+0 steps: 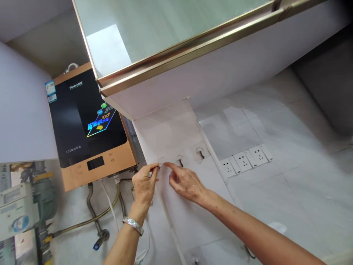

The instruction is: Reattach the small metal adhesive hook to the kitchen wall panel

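Observation:
My left hand [145, 183], with a silver bracelet on its wrist, is closed in a pinch at the edge of a white wall panel [168, 132]. Whatever sits between its thumb and fingertips is small and pale, too small to name. My right hand [187, 183] reaches in from the right, index finger stretched out to the panel beside that pinch; its other fingers are loosely curled and no object shows in them. Just right of the fingertips, a clear adhesive hook [180, 161] is stuck on the panel, and another adhesive hook [200, 153] sits further right.
A black and copper water heater [91, 121] hangs at left, with hoses [91, 202] and a valve [101, 239] below. A gas meter [19, 209] stands at far left. Overhead juts a gold-edged cabinet [179, 62]. Wall sockets [244, 162] line the right.

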Demonstrator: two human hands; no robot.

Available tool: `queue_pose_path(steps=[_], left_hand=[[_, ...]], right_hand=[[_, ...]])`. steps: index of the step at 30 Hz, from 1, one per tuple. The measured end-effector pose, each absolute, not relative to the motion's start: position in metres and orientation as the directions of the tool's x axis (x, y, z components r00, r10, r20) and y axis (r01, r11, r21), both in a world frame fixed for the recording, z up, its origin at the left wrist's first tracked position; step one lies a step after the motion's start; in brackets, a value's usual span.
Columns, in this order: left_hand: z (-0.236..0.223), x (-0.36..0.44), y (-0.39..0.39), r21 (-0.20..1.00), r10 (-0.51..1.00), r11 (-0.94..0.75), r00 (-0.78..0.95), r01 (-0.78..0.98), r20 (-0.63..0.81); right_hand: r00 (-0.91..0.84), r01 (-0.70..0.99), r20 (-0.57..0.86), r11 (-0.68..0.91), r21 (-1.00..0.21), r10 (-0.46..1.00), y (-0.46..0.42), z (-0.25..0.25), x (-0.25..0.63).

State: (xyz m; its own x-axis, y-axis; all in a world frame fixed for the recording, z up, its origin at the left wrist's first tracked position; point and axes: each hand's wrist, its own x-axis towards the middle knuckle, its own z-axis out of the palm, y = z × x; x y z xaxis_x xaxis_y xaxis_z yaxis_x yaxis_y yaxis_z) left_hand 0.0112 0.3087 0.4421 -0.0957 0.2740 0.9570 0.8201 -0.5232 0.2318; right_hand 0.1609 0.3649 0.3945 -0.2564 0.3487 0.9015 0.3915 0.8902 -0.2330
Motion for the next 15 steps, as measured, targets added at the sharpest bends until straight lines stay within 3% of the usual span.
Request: queue_pose_path(steps=[2, 6, 9, 12, 15], left_hand=[[0.442, 0.008, 0.308, 0.173, 0.255, -0.473, -0.053, 0.864, 0.966], [0.441, 0.006, 0.305, -0.095, 0.171, -0.353, 0.164, 0.931, 0.972], [0.439, 0.01, 0.302, -0.249, 0.147, -0.251, 0.291, 0.935, 0.945], [0.436, 0.014, 0.298, -0.31, 0.135, -0.18, 0.336, 0.933, 0.932], [0.43, 0.017, 0.294, -0.263, 0.132, -0.279, 0.308, 0.924, 0.942]], right_hand=[[-0.176, 0.299, 0.928, 0.916, -0.266, 0.327, 0.368, 0.4, 0.159], [-0.1, 0.132, 0.978, 0.976, -0.171, 0.185, 0.371, 0.411, 0.151], [-0.073, -0.018, 0.985, 0.987, -0.159, 0.158, 0.367, 0.416, 0.147], [-0.097, -0.161, 0.973, 0.961, -0.225, 0.212, 0.36, 0.417, 0.15], [-0.132, -0.184, 0.97, 0.957, -0.225, 0.203, 0.352, 0.416, 0.158]])
